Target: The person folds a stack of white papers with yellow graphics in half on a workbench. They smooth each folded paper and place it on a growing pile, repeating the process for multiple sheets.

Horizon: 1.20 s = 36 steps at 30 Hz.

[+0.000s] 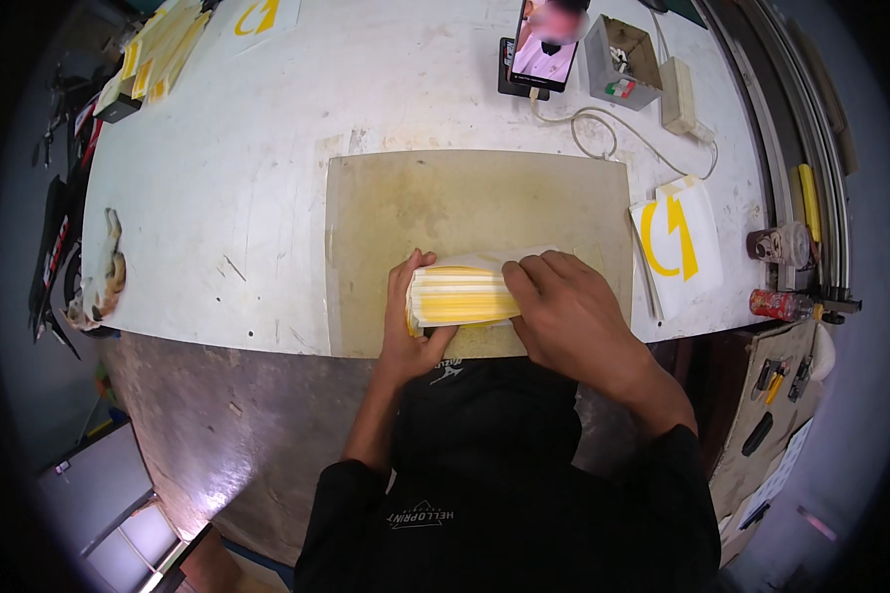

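Observation:
A thick stack of white and yellow paper sheets (463,296) stands on edge over the near part of a tan cutting mat (475,198), its layered edges facing up. My left hand (411,321) is wrapped round the stack's left end, thumb on the near side. At the right end, my right hand (562,308) grips the stack with bent fingers, the fingertips at its top corner. The far side and underside of the stack are hidden.
Sheets with yellow shapes (677,242) lie right of the mat. A phone on a stand (544,49), a grey box (623,64) and a power strip (677,94) stand farther back. A cat (109,282) lies at the left edge; a bottle (776,304) and a cup (781,244) stand right.

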Each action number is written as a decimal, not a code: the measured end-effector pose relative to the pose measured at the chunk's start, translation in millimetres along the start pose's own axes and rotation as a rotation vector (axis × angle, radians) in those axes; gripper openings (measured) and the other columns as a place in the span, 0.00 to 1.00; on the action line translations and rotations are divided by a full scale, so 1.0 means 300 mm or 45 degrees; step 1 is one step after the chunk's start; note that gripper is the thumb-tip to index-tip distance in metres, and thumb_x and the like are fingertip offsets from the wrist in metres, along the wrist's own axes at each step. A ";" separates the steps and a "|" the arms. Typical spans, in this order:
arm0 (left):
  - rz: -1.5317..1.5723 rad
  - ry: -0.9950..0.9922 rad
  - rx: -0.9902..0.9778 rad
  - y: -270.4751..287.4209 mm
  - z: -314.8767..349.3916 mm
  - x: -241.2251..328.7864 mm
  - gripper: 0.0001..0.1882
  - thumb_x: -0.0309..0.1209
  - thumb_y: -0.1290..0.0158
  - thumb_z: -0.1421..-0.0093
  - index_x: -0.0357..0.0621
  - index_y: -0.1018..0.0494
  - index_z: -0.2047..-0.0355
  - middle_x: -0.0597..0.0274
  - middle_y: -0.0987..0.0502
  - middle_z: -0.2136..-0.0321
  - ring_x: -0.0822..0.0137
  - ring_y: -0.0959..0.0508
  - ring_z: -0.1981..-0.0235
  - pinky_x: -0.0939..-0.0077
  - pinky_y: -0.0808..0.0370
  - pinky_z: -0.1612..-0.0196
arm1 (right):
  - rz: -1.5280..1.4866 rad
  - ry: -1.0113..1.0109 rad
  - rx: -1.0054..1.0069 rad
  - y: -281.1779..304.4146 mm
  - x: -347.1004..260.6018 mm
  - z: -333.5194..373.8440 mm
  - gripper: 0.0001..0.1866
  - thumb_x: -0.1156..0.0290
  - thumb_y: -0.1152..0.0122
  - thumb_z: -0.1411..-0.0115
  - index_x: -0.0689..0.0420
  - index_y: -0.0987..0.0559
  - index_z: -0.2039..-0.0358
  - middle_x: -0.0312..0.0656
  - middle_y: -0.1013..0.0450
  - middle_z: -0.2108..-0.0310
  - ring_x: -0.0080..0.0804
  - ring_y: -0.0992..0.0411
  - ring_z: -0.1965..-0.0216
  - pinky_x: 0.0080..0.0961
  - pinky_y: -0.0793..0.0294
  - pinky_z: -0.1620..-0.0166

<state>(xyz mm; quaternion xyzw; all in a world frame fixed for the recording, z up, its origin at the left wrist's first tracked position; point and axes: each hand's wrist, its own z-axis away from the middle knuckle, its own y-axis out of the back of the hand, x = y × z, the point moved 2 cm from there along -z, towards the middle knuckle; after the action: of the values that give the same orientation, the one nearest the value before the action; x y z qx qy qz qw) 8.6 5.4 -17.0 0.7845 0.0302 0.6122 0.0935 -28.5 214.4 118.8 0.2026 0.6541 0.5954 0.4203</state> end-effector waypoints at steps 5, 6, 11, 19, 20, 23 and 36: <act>0.047 0.073 -0.055 0.000 -0.037 -0.014 0.52 0.18 0.34 0.51 0.34 0.48 0.28 0.45 0.32 0.40 0.52 0.31 0.37 0.61 0.34 0.34 | -0.004 0.054 0.058 -0.014 0.027 -0.017 0.15 0.75 0.32 0.53 0.63 0.22 0.63 0.46 0.24 0.72 0.46 0.22 0.67 0.39 0.22 0.64; 0.039 0.109 -0.112 0.017 -0.046 -0.003 0.53 0.20 0.32 0.51 0.34 0.47 0.28 0.44 0.32 0.39 0.51 0.32 0.35 0.60 0.36 0.33 | -0.065 0.052 0.061 0.005 0.033 -0.014 0.14 0.76 0.32 0.53 0.63 0.21 0.64 0.46 0.23 0.72 0.46 0.21 0.68 0.39 0.22 0.65; 0.334 -0.042 0.161 0.113 -0.074 0.147 0.66 0.55 0.26 0.54 0.38 0.51 0.25 0.40 0.39 0.31 0.48 0.42 0.26 0.55 0.48 0.26 | -0.869 -0.216 0.023 0.098 0.125 0.062 0.21 0.77 0.26 0.46 0.69 0.19 0.52 0.53 0.17 0.57 0.41 0.17 0.58 0.26 0.20 0.57; 0.823 0.350 -0.096 -0.113 -0.116 0.291 0.42 0.38 0.34 0.38 0.34 0.42 0.32 0.49 0.27 0.43 0.63 0.25 0.40 0.63 0.28 0.39 | -2.527 -0.260 0.582 -0.308 0.240 0.158 0.24 0.69 0.30 0.42 0.69 0.21 0.48 0.48 0.18 0.52 0.33 0.19 0.53 0.28 0.24 0.45; 0.754 0.323 -0.146 -0.126 -0.114 0.317 0.38 0.33 0.33 0.38 0.32 0.40 0.34 0.49 0.25 0.44 0.64 0.24 0.42 0.65 0.26 0.40 | -2.598 -0.256 0.572 -0.327 0.233 0.160 0.24 0.69 0.30 0.42 0.69 0.21 0.48 0.49 0.18 0.52 0.33 0.19 0.53 0.28 0.24 0.45; 0.923 0.428 -0.142 -0.140 -0.124 0.360 0.31 0.21 0.33 0.41 0.29 0.35 0.40 0.50 0.22 0.49 0.67 0.20 0.48 0.70 0.23 0.45 | -2.786 -0.206 0.533 -0.409 0.241 0.181 0.23 0.69 0.32 0.41 0.70 0.21 0.49 0.50 0.19 0.52 0.35 0.19 0.54 0.30 0.23 0.45; 1.032 0.426 -0.258 -0.158 -0.113 0.385 0.24 0.19 0.38 0.37 0.27 0.32 0.43 0.47 0.20 0.50 0.66 0.20 0.48 0.72 0.21 0.46 | -3.018 -0.124 0.460 -0.530 0.218 0.206 0.21 0.71 0.34 0.40 0.70 0.21 0.49 0.50 0.19 0.52 0.36 0.19 0.54 0.31 0.22 0.46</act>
<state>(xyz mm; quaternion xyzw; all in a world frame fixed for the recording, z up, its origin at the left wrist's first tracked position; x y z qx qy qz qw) 7.7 74.4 92.5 0.6101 -0.3250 0.7177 -0.0836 20.7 268.9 -48.5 -0.4470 0.4913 -0.2705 0.6968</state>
